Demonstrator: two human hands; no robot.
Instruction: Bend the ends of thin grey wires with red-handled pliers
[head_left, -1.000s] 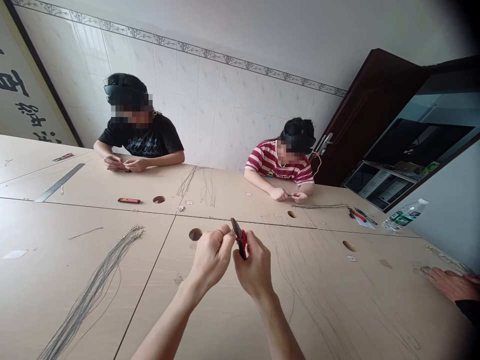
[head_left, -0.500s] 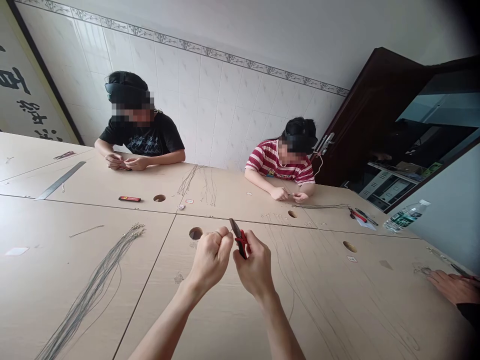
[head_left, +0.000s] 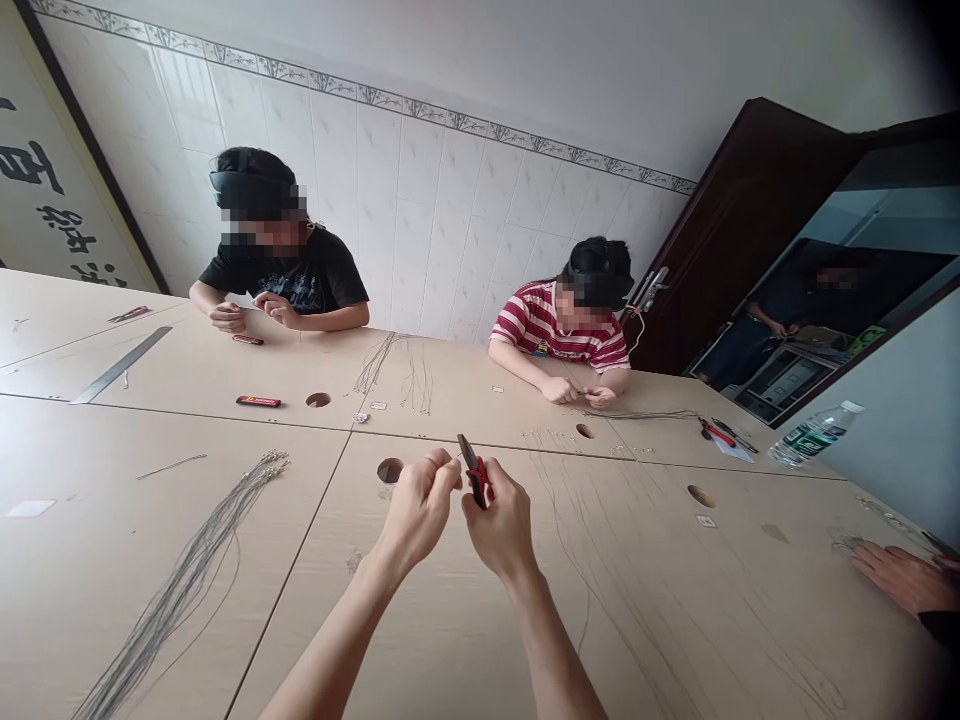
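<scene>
In the middle of the head view my right hand (head_left: 502, 522) is closed around red-handled pliers (head_left: 468, 458), whose dark jaws point up and away from me. Close by on the left, my left hand (head_left: 417, 505) is curled in a pinch. A tiny bit of something shows at its fingertips beside the plier jaws, too small to name. Long thin grey cords (head_left: 592, 560) lie loosely on the table (head_left: 375, 640) to the right of my hands. A thick bundle of grey cords (head_left: 187, 575) with small metal ends rests to the left.
Two people sit across the table, busy with their hands; another person's hand (head_left: 900, 578) is at the right edge. A water bottle (head_left: 814, 435), other pliers (head_left: 716, 432), a steel ruler (head_left: 122, 365) and a red-black box cutter (head_left: 259, 402) lie about. Round holes (head_left: 390, 470) pierce the tabletop.
Both my hands stay close together; the right hand and pliers have shifted slightly left. The person in black has raised one hand a little. Someone now shows beyond the doorway.
</scene>
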